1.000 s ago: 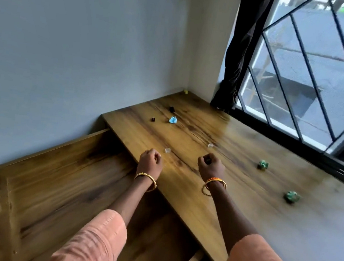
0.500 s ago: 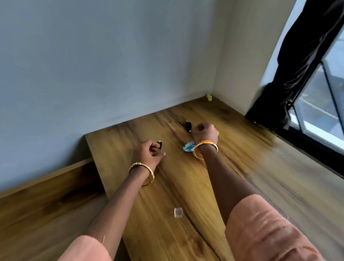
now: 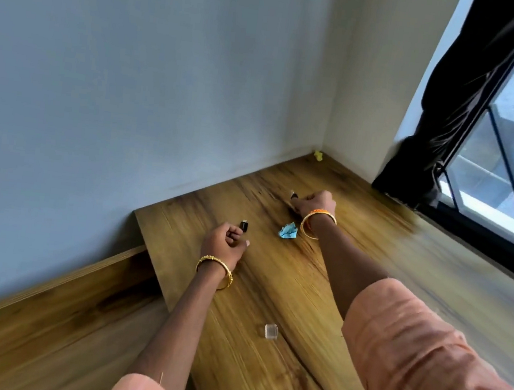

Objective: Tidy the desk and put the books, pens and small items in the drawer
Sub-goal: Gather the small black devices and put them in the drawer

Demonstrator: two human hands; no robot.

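On the wooden desk (image 3: 261,371), the left hand (image 3: 226,244) curls its fingers beside a small black adapter (image 3: 244,226), while the right hand (image 3: 315,203) pinches another black piece (image 3: 294,195).

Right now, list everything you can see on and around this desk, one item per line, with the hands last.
Desk: one, brown wood, fills the corner.
Drawer: one, brown wood, open at left.
Black piece: one, just beyond the left hand.
Black item: one, at the right fingertips.
Blue paper: one, crumpled, beside the right wrist.
Clear cube: one, near desk edge.
Yellow bit: one, far corner.
Curtain: one, black, by the window.
Left hand: curled.
Right hand: on the black item.
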